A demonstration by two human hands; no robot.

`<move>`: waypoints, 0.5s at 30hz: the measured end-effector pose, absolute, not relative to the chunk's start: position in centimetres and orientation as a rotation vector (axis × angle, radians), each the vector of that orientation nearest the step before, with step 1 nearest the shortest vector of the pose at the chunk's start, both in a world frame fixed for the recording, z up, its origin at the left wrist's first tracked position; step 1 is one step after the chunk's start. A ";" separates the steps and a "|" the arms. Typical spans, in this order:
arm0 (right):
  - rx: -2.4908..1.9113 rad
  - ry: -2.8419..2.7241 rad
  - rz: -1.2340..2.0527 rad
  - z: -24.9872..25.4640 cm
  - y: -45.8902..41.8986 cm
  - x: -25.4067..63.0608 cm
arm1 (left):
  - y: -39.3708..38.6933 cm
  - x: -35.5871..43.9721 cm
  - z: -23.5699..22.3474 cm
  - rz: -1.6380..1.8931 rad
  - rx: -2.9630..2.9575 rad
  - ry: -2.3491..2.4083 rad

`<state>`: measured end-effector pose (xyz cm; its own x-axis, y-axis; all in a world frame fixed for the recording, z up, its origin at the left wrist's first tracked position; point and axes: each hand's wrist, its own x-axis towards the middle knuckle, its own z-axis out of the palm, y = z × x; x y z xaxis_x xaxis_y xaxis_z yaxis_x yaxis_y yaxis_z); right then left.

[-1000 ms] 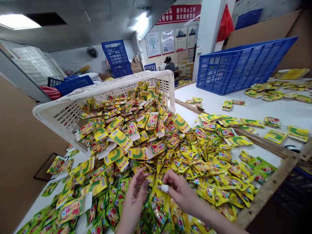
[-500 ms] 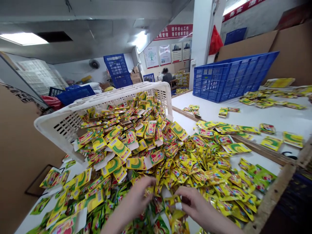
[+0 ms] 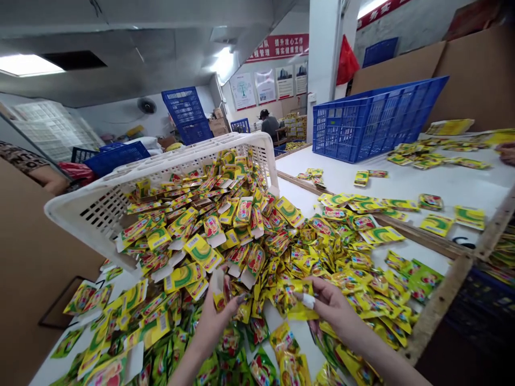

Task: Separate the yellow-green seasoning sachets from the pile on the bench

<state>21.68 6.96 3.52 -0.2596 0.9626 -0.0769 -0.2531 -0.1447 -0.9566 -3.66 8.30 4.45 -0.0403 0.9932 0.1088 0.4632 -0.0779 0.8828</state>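
My left hand [image 3: 217,311] is closed around a small yellow carton [image 3: 218,287] whose pale flap points up. Between the thumb and fingers of my right hand [image 3: 328,303] is a shiny yellow sachet [image 3: 295,296]; white tape wraps the thumb. Under and right of my right hand spreads a heap of yellow sachets [image 3: 362,284]. Green sachets [image 3: 231,343] lie below my left hand. Ahead, many cartons [image 3: 203,252] with open flaps spill from a tipped white plastic basket [image 3: 60,206] onto the table.
A blue crate [image 3: 354,128] stands on the white table at the right, beyond a wooden strip [image 3: 426,244]. Flat cartons [image 3: 436,224] lie near it. Another person's arm [image 3: 48,177] shows at far left, and a hand [image 3: 507,153] at far right.
My left hand has moved up and left and now holds a carton. My right hand has risen slightly with a yellow sachet. The camera view has shifted a little.
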 end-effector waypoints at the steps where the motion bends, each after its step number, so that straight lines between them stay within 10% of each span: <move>1: -0.920 -1.101 1.596 4.4 7.1 21.3 | 7.2 -2.9 4.4 1.029 1.430 1.481; 15: -0.676 -2.298 1.066 11.0 6.1 20.4 | 1.8 0.1 4.3 0.583 1.027 0.958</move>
<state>20.40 6.06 10.98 -0.7436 0.6243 0.2394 0.2205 0.5670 -0.7937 0.10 1.79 4.26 0.4831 0.7871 -0.3836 0.0212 0.4274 0.9038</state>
